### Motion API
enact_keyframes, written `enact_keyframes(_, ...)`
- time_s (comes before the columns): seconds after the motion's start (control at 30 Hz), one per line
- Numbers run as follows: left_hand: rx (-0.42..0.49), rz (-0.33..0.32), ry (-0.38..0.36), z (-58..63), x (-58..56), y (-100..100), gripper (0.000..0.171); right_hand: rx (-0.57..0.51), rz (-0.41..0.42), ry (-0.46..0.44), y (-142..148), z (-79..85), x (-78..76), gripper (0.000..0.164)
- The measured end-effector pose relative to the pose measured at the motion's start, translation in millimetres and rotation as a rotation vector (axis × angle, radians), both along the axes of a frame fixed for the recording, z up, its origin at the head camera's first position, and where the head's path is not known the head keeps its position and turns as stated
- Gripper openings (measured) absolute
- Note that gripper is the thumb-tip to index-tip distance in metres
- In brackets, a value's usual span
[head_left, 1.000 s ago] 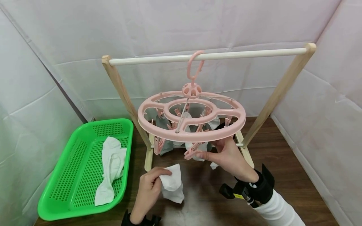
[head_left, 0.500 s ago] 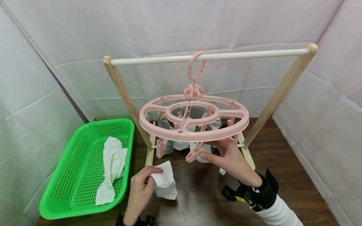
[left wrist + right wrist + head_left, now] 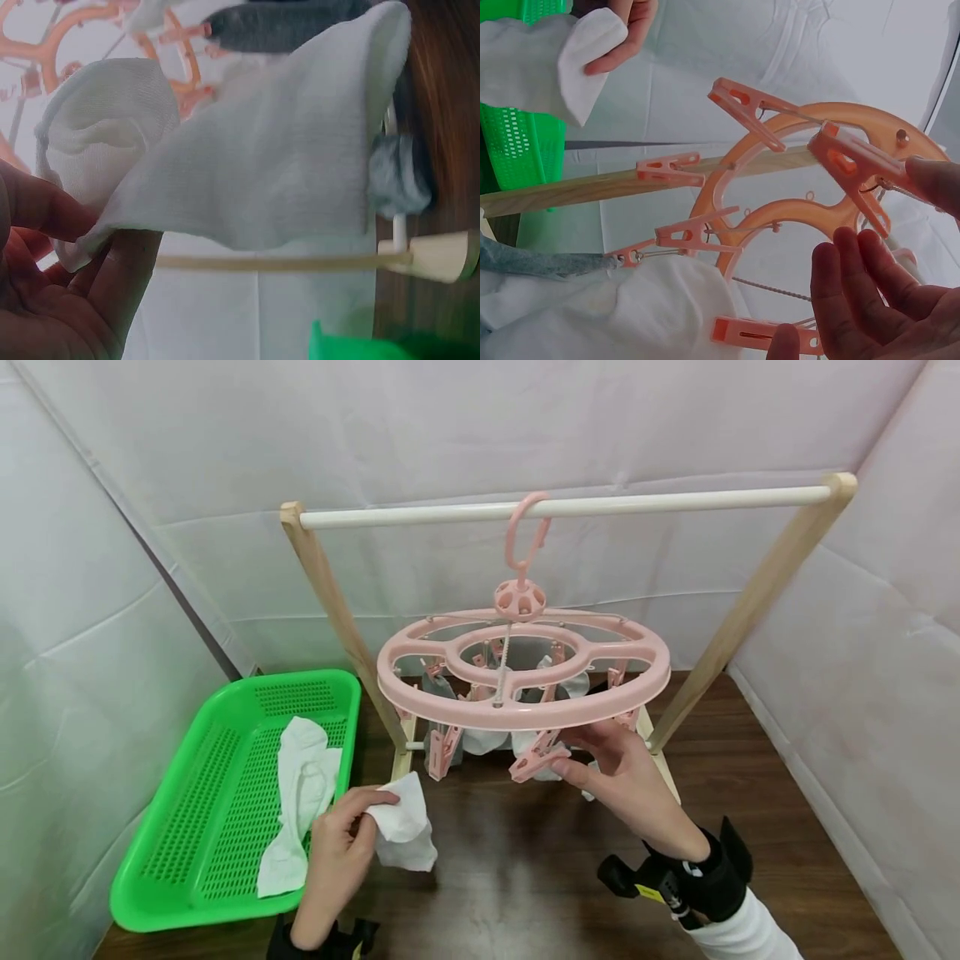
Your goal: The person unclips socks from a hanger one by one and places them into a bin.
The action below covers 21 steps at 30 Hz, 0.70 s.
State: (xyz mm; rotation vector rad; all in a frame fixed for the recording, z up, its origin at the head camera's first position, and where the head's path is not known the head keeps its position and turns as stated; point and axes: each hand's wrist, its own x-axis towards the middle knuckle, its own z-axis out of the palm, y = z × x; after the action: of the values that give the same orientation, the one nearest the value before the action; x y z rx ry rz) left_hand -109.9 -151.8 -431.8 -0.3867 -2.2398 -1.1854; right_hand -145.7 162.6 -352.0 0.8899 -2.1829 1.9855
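Note:
My left hand pinches a white sock between thumb and fingers, low at the front left of the drying rack. The sock's ribbed cuff hangs loose in the left wrist view. My right hand is under the front rim of a pink oval clip hanger, holding a pink clothespin. In the right wrist view, my thumb lies on one leg of the clothespin, with fingertips close to the other leg. Its jaws hold no cloth.
A green basket on the left holds white socks. The hanger hooks over a white rod on a wooden frame. White and grey socks hang from its back clips. White sheets surround the dark wooden table.
My left hand has moved left with the sock, away from the hanger and toward the basket. My right hand stays at the clothespin with only a slight shift; the hanger has swung slightly.

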Motion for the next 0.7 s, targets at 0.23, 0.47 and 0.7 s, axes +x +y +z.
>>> enact_keyframes(0.23, -0.034, 0.066, 0.055, 18.9, -1.8, -26.7, 0.042, 0.003, -0.008, -0.054, 3.1, -5.3, 3.7, 0.035)
enact_keyframes(0.47, -0.104, 0.122, 0.100, 30.8, -10.2, -54.0, 0.042, -0.004, -0.024, -0.061, 9.9, -13.1, 8.3, 0.032)
enact_keyframes(0.7, -0.127, 0.154, 0.144, 35.2, -20.1, -81.9, 0.037, 0.000, -0.027, -0.060, 14.1, -18.2, 14.8, 0.032)
